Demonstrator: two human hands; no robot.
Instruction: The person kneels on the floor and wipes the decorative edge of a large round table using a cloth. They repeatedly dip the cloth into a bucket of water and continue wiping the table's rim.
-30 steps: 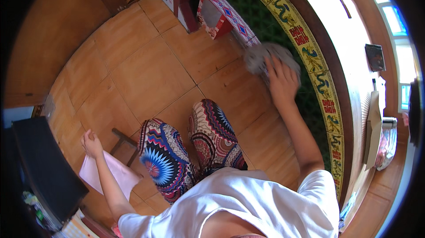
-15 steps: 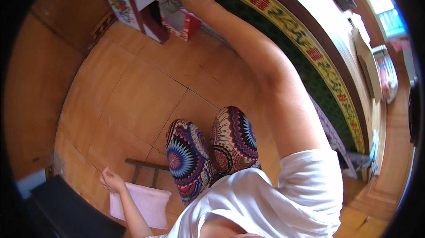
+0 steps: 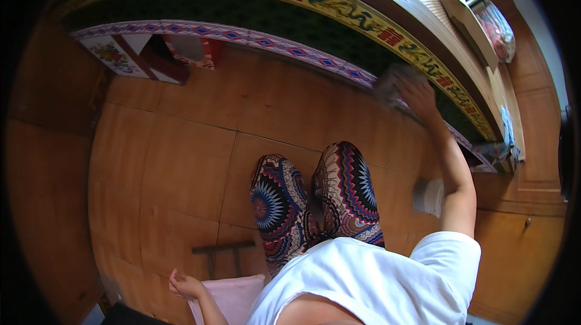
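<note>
My right hand presses a grey cloth against the dark green front panel of a long, low piece of furniture. Both hand and cloth are smeared by motion. The cloth lies between the yellow patterned band above and the purple-and-white trim below. My left hand hangs at the lower left with loosely bent fingers and nothing in it. Beside it is a pink cushion, partly hidden by my left forearm.
A white bucket stands beside my right forearm. A dark stool frame is left of my knees. Under the furniture's left end is a red-and-white box. A cardboard piece and a clear bag lie on top, at right.
My right hand has swept the cloth along the panel from the far left to the right. The view has turned rightward, bringing the bucket into sight. My left hand remains near the cushion.
</note>
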